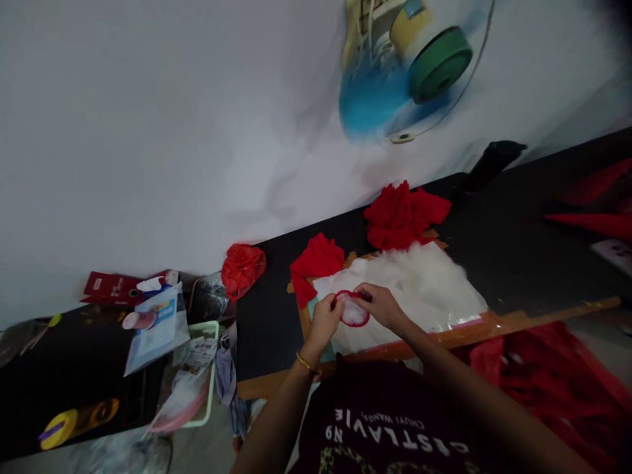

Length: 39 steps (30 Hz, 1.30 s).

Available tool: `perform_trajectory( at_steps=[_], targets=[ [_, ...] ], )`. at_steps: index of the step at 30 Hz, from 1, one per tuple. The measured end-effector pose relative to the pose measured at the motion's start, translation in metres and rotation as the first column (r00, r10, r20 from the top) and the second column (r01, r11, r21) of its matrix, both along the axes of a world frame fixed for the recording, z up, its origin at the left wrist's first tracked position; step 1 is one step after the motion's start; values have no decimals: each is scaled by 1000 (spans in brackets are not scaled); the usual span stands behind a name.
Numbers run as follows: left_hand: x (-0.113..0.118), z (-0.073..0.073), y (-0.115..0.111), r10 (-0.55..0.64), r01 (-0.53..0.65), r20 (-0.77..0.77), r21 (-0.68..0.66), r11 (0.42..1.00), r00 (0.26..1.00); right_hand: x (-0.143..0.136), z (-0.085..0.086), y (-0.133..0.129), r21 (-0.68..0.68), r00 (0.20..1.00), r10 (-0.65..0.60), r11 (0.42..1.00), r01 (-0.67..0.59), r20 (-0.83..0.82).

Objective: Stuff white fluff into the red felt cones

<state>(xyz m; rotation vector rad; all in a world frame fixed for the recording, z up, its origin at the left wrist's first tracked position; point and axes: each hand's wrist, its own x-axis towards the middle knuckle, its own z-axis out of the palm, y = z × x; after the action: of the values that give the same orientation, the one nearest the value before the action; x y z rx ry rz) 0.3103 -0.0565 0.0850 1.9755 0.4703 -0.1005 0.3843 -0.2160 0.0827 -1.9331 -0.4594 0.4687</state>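
Observation:
Between my hands is a small round red fabric piece point(354, 312) with white fluff showing inside its red rim. My left hand point(324, 324) pinches its left edge, and my right hand point(381, 306) grips the upper right edge with the fingers closed. Both hands are just above a white sheet that is taped to the dark table. A heap of white stuffing point(419, 283) lies right behind and beside my right hand. Beyond my left hand is a small red cloth pile point(320, 257); a larger red cloth pile point(407, 214) sits farther back.
A red plastic bag point(243, 268) rests at the table's left end. Farther left, a green-rimmed basket point(211, 378) and a yellow-lidded bottle point(62, 429) show. A blurred fan point(395, 79) hangs on the wall. Red material point(553, 382) fills the space below the table's front edge.

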Motion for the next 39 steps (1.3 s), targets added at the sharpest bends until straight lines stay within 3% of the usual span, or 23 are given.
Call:
perform_trajectory(
  at_steps=[3,8,11,15,17,19,21,23,24,27,29,32,35,38,39],
  targets=[
    [4,1,0,17,-14,-34,95,995,999,-2,2,0,78,999,44,996,-41,-30],
    [7,0,-2,190,-190,8,109,976,982,-12,-4,-2,0,993,-110,994,110,44],
    [5,0,-9,222,-225,60,44,973,973,-12,-11,-1,-47,991,-116,992,119,63],
    [-8,-2,-22,171,-162,147,-72,984,974,-6,-11,1,-70,987,-138,987,143,78],
    [-18,-5,-24,179,-148,151,-200,969,972,-4,-7,-1,-51,980,-129,989,138,153],
    [-29,-8,-20,232,-173,80,-450,876,969,-6,-1,-5,-27,958,-86,995,97,272],
    [-34,-8,-13,283,-249,-70,-700,669,957,-12,4,-8,-31,918,6,1000,7,395],
    [-33,-6,-7,295,-317,-191,-823,472,936,-19,7,-7,-71,855,127,992,-105,504],
    [-30,-3,-5,300,-332,-217,-847,414,929,-23,9,-5,-97,815,185,983,-158,549],
    [-16,6,-6,342,-326,-204,-877,351,917,-34,12,-1,-139,718,299,952,-274,628],
    [-9,11,-6,357,-348,-230,-883,314,906,-39,13,-4,-94,722,285,951,-293,630],
    [-8,12,-3,351,-380,-275,-881,280,895,-44,13,-17,23,817,98,991,-135,568],
    [-15,11,0,343,-332,-239,-912,242,908,-46,12,-23,58,872,-67,997,44,484],
    [-22,11,-6,300,-261,-207,-953,152,931,-47,10,-13,37,880,-38,999,24,474],
    [-23,11,-9,278,-250,-199,-955,161,940,-46,9,-8,12,866,-9,1000,4,499]
  ],
)
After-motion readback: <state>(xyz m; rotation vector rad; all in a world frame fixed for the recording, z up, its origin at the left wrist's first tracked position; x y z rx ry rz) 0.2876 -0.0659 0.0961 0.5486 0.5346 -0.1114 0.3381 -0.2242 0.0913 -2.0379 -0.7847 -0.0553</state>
